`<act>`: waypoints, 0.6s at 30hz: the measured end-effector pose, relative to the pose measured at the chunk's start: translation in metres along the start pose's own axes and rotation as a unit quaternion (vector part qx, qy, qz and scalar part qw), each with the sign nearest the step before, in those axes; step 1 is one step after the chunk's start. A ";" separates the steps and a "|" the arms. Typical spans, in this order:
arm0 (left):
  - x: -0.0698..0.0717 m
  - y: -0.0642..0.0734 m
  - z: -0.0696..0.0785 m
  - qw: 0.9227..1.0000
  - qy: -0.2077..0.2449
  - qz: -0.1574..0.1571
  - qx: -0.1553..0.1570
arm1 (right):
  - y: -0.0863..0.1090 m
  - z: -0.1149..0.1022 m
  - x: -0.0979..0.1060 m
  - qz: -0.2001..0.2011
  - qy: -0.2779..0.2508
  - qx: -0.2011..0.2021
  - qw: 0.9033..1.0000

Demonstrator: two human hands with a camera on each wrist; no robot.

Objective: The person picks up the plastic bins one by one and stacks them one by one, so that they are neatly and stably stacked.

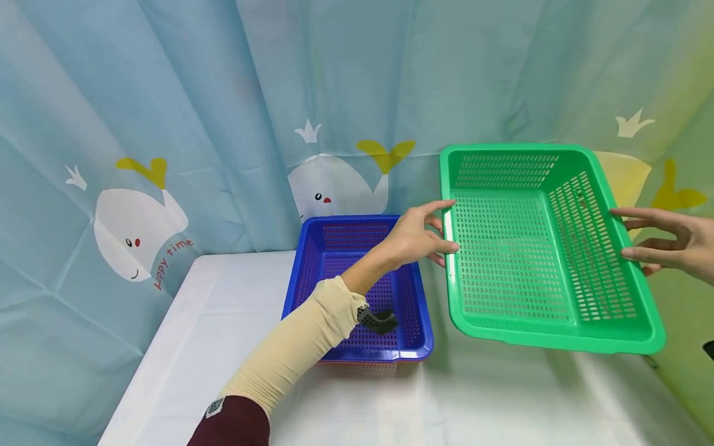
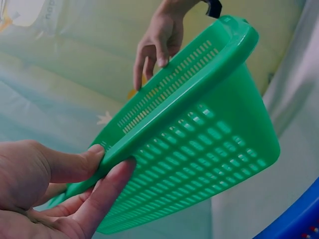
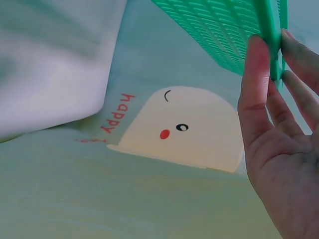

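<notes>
A green plastic basket (image 1: 507, 260) with slotted walls is held up in the air, tilted, its inside facing the head camera. My left hand (image 1: 415, 235) pinches its left rim between thumb and fingers; the left wrist view shows this left hand (image 2: 65, 184) on the rim from close by. On the opposite rim, my right hand (image 1: 675, 241) grips with thumb and fingers. The right wrist view shows the right hand (image 3: 279, 109) around the basket's edge (image 3: 271, 40). Left of the green basket, a blue basket (image 1: 424, 310) stands on the table, partly hidden behind my left forearm.
Beneath the blue basket shows the edge of a reddish-orange one (image 1: 374, 367). The table has a white cover (image 1: 223, 310). Behind it hangs a light blue curtain (image 1: 223, 124) printed with white whales, and at the right is a yellow-green curtain side (image 1: 686, 328).
</notes>
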State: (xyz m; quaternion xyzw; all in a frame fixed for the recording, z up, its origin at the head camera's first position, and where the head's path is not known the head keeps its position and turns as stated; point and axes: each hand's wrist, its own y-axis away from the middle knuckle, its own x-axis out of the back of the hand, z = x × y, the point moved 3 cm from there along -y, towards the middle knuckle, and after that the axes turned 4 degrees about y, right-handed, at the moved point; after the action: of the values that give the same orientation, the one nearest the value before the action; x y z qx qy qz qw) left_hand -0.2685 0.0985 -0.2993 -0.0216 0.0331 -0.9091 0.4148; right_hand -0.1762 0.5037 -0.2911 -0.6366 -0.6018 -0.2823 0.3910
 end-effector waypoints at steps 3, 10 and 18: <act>-0.002 -0.001 -0.001 1.000 0.000 -0.003 -0.004 | 0.001 0.004 0.002 -0.002 -0.010 0.003 1.000; -0.003 -0.003 -0.001 1.000 0.003 -0.010 -0.010 | 0.002 0.004 0.006 0.008 -0.021 0.008 1.000; 0.002 -0.002 -0.001 1.000 -0.004 -0.010 -0.002 | 0.002 0.002 0.006 -0.004 -0.037 0.011 0.999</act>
State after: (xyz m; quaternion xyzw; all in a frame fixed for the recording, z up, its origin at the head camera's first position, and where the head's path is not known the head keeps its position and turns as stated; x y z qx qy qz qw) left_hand -0.2710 0.0982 -0.3005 -0.0263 0.0327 -0.9132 0.4054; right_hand -0.1733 0.5085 -0.2872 -0.6400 -0.6214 -0.2534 0.3742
